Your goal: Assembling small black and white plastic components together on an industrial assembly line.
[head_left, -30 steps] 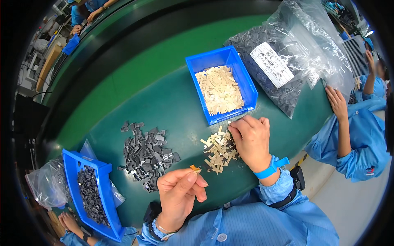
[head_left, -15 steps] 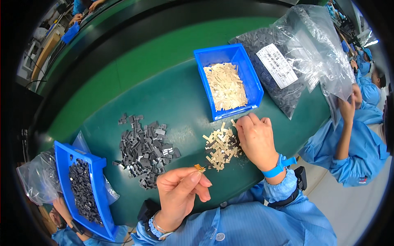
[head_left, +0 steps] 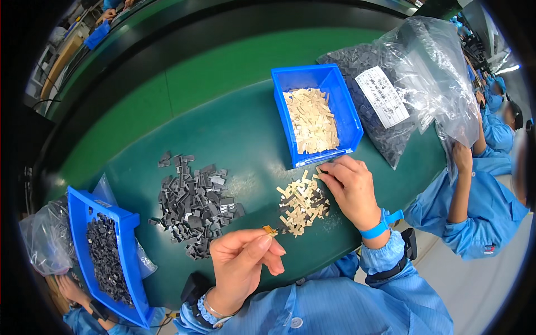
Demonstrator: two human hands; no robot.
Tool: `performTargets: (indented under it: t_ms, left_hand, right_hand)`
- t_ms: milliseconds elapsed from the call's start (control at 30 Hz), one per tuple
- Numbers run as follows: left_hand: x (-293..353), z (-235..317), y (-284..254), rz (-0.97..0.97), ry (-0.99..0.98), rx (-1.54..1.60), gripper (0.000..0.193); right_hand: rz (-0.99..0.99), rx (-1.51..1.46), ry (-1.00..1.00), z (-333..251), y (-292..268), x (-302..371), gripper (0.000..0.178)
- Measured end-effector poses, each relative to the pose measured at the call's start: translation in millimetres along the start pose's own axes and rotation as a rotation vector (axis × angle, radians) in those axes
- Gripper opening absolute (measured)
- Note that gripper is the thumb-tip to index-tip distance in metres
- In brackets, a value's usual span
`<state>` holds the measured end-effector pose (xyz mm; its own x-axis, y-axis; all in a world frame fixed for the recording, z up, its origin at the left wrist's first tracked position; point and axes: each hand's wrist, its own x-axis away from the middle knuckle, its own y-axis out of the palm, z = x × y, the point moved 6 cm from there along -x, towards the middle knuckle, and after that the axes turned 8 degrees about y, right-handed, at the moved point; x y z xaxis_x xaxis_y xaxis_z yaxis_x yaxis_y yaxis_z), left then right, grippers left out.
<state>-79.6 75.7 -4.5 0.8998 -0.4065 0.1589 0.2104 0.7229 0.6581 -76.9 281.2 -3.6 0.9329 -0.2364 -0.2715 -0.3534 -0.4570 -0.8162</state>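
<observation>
My left hand is closed, thumb and forefinger pinching a small gold-and-dark piece by its edge. Beyond its fingertips lies a loose pile of short beige strips, with a few dark bits among them. At the pile's far right edge, my right hand, with a blue band at the wrist, pinches one small beige strip between thumb and forefinger. Left of the strips spreads a heap of dark grey plastic pieces, which neither hand touches.
A blue bin of beige strips stands beyond my right hand. Behind it lies a clear bag of dark pieces with a white label. A second blue bin holds small dark parts at left. Co-workers in blue sit on both sides.
The view has shifted slightly. My right thumb has come down and apart from the curled fingers, with the beige strip at its tip. My left hand keeps its pinch on the gold-and-dark piece.
</observation>
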Motion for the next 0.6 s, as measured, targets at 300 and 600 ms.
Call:
performTargets:
  t_ms: [300, 600]
  left_hand:
    - [-2.4, -3.9, -5.8, 0.052, -0.012, -0.043, 0.012]
    - [-11.0, -9.6, -7.0, 0.092, -0.007, -0.081, 0.012]
  right_hand:
    - [-0.109, -0.044, -0.075, 1.0, 1.4, -3.0, 0.016]
    - [-0.042, -0.085, -0.116, 4.4, 2.2, -5.1, 0.011]
